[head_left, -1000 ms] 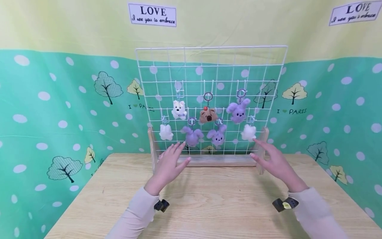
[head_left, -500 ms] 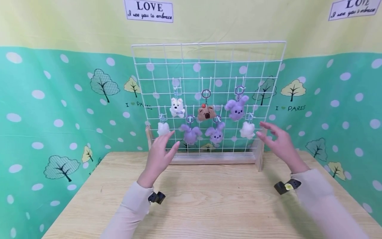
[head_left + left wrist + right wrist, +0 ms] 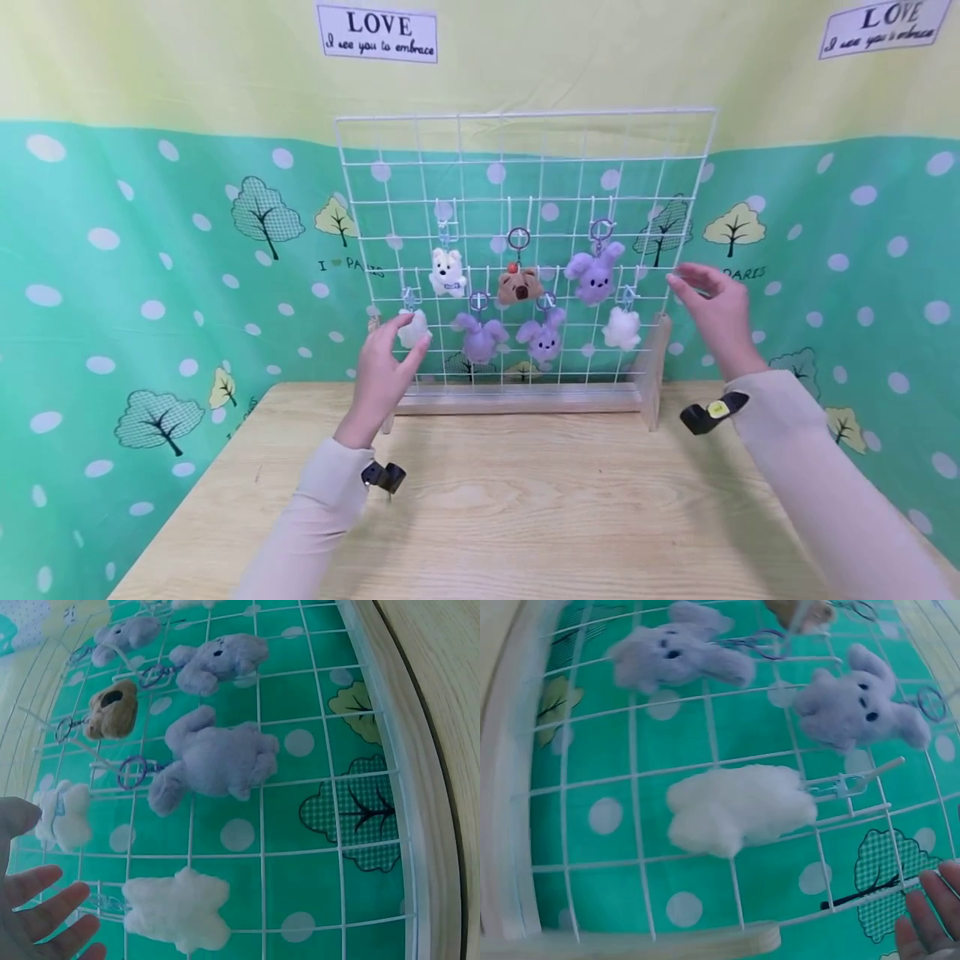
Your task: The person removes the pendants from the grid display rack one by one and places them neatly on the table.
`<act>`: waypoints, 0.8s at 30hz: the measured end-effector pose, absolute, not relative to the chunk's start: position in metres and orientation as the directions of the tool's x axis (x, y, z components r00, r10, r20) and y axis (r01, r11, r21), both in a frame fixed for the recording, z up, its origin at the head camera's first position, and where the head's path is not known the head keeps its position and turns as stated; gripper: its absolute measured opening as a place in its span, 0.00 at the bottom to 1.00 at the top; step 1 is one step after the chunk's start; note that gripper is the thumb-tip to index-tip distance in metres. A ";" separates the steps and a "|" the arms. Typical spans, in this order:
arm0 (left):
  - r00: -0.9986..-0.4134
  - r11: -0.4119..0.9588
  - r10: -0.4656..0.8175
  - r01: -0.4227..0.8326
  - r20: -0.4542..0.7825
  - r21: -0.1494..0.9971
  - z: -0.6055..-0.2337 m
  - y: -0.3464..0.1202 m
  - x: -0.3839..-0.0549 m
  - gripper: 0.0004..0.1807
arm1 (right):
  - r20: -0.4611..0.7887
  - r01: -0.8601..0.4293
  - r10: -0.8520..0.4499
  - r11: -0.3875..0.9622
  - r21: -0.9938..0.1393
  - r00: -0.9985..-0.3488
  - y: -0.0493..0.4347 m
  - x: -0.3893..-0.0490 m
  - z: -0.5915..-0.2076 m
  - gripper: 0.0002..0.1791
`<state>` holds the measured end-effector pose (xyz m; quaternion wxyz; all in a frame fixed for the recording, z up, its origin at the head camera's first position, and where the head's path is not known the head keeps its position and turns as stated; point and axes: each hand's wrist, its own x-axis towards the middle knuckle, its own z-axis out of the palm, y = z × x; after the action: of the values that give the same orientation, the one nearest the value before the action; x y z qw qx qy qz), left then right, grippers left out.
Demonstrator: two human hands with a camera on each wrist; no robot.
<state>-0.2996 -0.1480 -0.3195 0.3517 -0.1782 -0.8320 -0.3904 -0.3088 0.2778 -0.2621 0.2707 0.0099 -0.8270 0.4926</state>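
Note:
White plush keychain hangs at the lower left of a white wire grid rack. My left hand is beside it, overlapping its edge in the head view; in the left wrist view the fingers are spread and hold nothing. My right hand hovers by the rack's right edge, above and right of another white plush keychain, its fingers loosely bent and holding nothing. Between them hang purple rabbit keychains, one higher at right, a brown bear keychain and a white dog keychain.
The rack stands on wooden feet at the back of a wooden table. A green and yellow patterned cloth hangs behind and on both sides. Wire hooks stick out of the rack toward me. Each wrist wears a black camera.
My right hand has risen along the rack's right side, away from the lower right white plush. My left hand has moved left and up to the lower left one. The keychains still hang in place.

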 end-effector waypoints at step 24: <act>-0.825 0.457 -0.152 0.430 0.545 0.779 -0.305 -0.162 -0.337 0.19 | 0.447 -0.311 0.533 0.329 -0.892 -0.719 0.265 -0.354 -0.267 0.23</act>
<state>-0.3372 -0.1620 -0.3055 0.2832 -0.0863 -0.8050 -0.5141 -0.3541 0.2653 -0.2668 0.3671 -0.0762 -0.7278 0.5742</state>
